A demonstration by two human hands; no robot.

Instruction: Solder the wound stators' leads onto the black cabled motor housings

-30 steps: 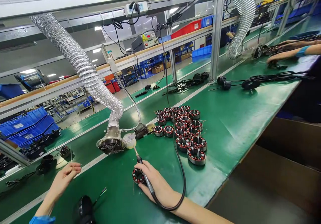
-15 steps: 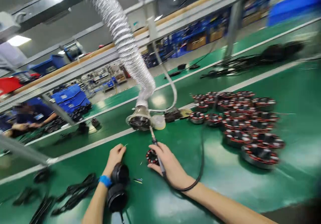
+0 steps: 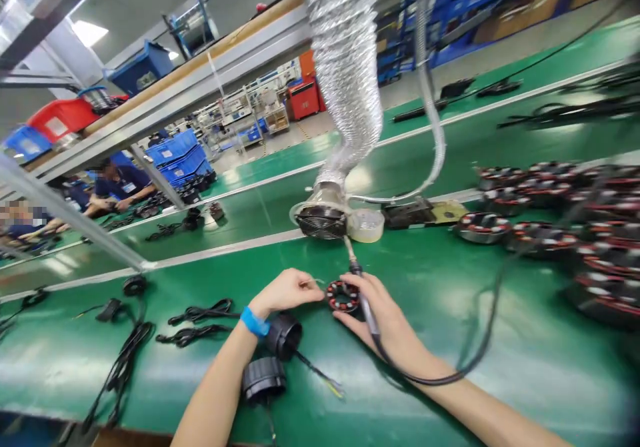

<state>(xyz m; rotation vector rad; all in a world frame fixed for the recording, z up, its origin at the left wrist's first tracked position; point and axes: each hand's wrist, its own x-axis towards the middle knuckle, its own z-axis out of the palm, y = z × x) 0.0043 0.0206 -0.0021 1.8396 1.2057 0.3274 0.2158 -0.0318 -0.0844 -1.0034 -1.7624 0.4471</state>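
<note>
Held in part-curled right hand [image 3: 389,317]: 1 soldering iron [image 3: 369,315] and 1 wound stator [image 3: 332,297], toward far edge of bench [image 3: 540,360]. Pinched in nearly closed left hand [image 3: 286,292], beside stator: 1 thin wire [image 3: 313,281].

The right hand [image 3: 383,310] holds a soldering iron [image 3: 367,312] and steadies a wire-wound ring [image 3: 333,298] between thumb and finger. The left hand [image 3: 290,290] pinches a thin strand [image 3: 313,281] at the ring's nine o'clock. From the ring, a fan [image 3: 321,223] under a silver hose [image 3: 350,67] sits towards eleven, more rings [image 3: 607,260] near three, two black cups [image 3: 264,379] at eight.
</note>
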